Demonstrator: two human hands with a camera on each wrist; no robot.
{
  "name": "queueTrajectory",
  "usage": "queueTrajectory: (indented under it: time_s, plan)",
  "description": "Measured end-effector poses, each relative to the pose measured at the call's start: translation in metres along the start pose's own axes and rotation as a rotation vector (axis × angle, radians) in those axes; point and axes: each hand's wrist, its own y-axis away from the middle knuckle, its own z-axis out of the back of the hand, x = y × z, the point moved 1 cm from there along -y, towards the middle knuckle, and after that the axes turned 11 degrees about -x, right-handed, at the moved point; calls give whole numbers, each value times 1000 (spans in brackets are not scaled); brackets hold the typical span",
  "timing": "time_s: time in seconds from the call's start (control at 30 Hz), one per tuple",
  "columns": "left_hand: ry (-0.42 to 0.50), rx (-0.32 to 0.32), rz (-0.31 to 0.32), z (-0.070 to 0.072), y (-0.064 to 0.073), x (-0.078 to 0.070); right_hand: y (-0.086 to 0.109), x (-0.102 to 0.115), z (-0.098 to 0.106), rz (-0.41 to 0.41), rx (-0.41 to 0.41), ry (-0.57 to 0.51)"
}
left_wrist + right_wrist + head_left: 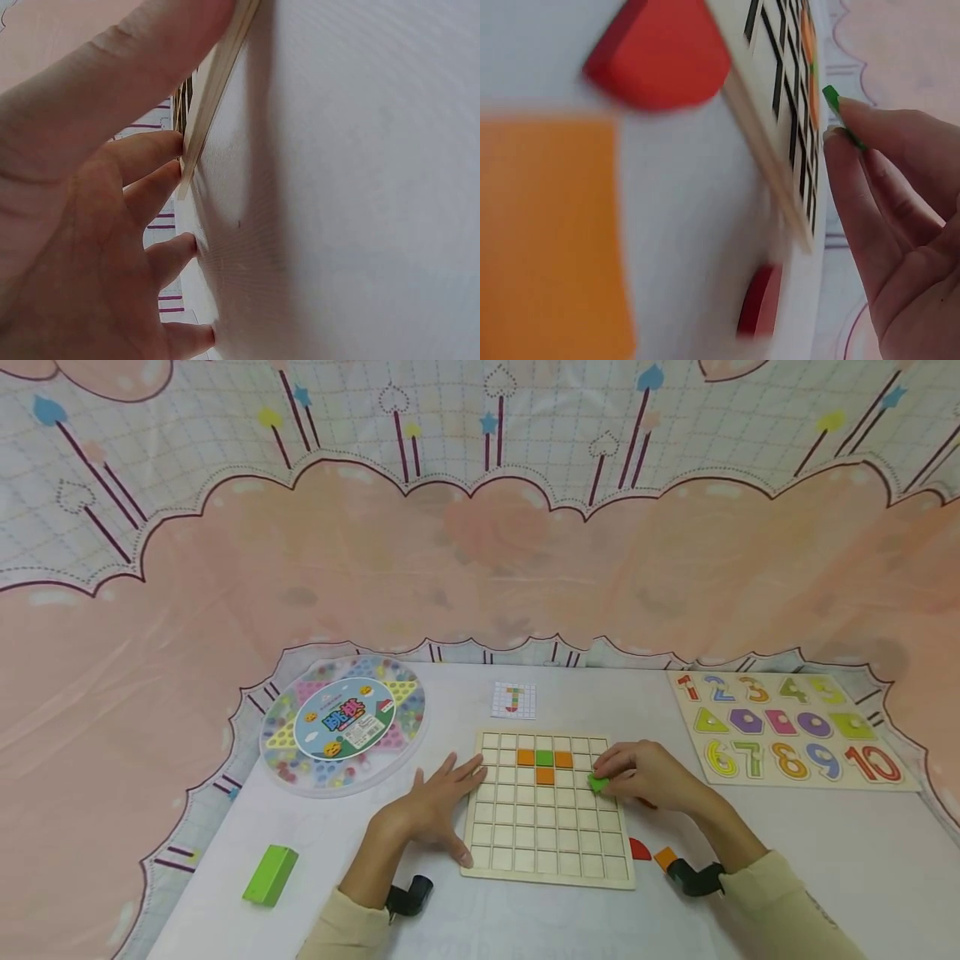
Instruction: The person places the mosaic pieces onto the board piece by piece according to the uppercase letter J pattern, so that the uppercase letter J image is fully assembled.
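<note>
A wooden grid board (525,839) lies on the white table. In its upper rows sit a green square tile (543,758) with an orange tile (526,757) to its left, another to its right and a third just below. My right hand (651,774) pinches a small green tile (843,116) between thumb and fingertip, over the board's right edge. Fingers spread, my left hand (433,804) rests at the board's left edge; its thumb and some fingertips touch the rim, as the left wrist view (112,202) shows from below.
Beside the board's right edge lie red quarter-round pieces (639,849) and an orange block (665,859). A patterned card (514,701) is behind the board. Further out are a round Chinese checkers box (342,727), a number puzzle (795,731) and a green block (270,876).
</note>
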Motion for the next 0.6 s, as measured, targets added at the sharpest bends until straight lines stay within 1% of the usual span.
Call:
queueTrajectory:
  time_s: [0.13, 0.27, 0.4, 0.6]
  plan:
    - [-1, 4, 2, 0, -1, 0, -8, 9, -11, -16, 3, -12]
    - [1, 5, 1, 1, 0, 0, -14, 18, -21, -2, 17, -34]
    - [5, 6, -4, 1, 0, 1, -18, 26, -27, 9, 13, -39]
    - [3, 9, -3, 2, -1, 1, -24, 37, -36, 67, -1, -60]
